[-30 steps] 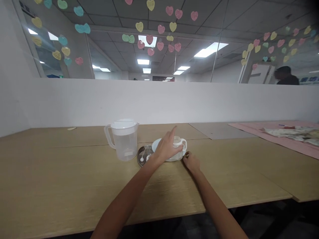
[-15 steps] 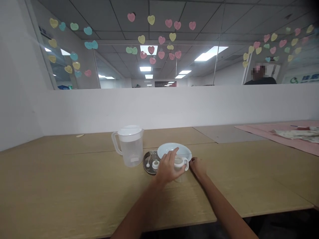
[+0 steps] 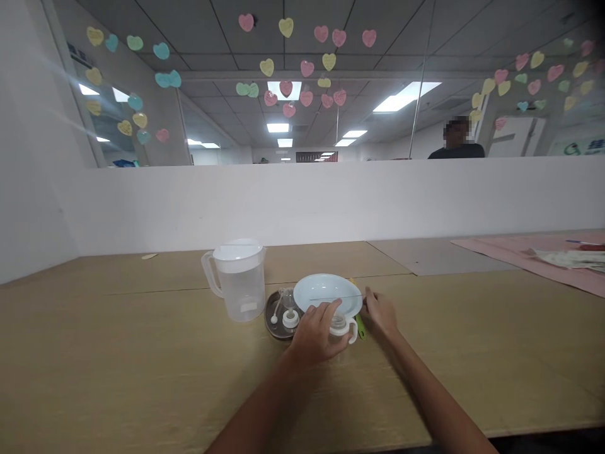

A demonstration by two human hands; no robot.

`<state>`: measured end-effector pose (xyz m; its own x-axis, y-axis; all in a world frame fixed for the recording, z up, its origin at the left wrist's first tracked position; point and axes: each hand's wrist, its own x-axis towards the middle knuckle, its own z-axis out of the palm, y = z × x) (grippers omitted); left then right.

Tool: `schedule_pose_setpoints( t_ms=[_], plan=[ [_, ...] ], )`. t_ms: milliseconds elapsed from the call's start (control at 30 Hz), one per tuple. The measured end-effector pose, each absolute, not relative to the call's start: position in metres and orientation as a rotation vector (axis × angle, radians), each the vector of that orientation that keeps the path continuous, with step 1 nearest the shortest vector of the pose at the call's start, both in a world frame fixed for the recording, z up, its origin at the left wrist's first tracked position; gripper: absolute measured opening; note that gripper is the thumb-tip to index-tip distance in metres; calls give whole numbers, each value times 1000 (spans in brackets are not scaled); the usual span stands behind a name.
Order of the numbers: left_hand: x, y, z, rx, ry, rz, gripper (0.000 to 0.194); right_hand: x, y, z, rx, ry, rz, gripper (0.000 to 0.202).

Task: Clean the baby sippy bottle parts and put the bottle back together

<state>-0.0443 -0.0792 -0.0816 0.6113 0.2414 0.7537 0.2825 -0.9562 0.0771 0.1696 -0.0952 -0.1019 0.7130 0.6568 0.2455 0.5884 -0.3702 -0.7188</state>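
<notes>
My left hand [image 3: 316, 333] is wrapped round a clear bottle [image 3: 338, 324] with a white handled collar, upright in front of a white bowl [image 3: 326, 289]. My right hand [image 3: 379, 310] is closed in a pinch at the bowl's right edge, on the end of a thin stick [image 3: 338, 297] that reaches left over the bowl. A green tool [image 3: 361, 328] lies between the bottle and my right hand. Left of the bowl, a metal tray [image 3: 271, 327] holds a white ring [image 3: 290, 319], a clear teat-like part and a thin white piece.
A clear plastic jug [image 3: 242, 291] with a white lid stands left of the tray. A pink cloth [image 3: 501, 247] lies at the far right with papers and a pen. Behind the table are a low white wall and glass, through which a person [image 3: 456, 142] shows.
My right hand has risen slightly, and the thin stick now shows over the bowl. The green tool has come into sight. The person behind the glass appears further left.
</notes>
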Motion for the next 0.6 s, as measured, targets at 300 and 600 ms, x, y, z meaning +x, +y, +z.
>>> schedule_pose_setpoints(
  t_ms=[300, 600],
  plan=[
    [-63, -42, -77, -2627, -887, -1660, 43, 166, -83, -84, -2274, -1090, 81, 39],
    [-89, 13, -93, -2437, -1929, -667, 28, 191, -52, -70, -2361, -1237, 66, 32]
  ],
)
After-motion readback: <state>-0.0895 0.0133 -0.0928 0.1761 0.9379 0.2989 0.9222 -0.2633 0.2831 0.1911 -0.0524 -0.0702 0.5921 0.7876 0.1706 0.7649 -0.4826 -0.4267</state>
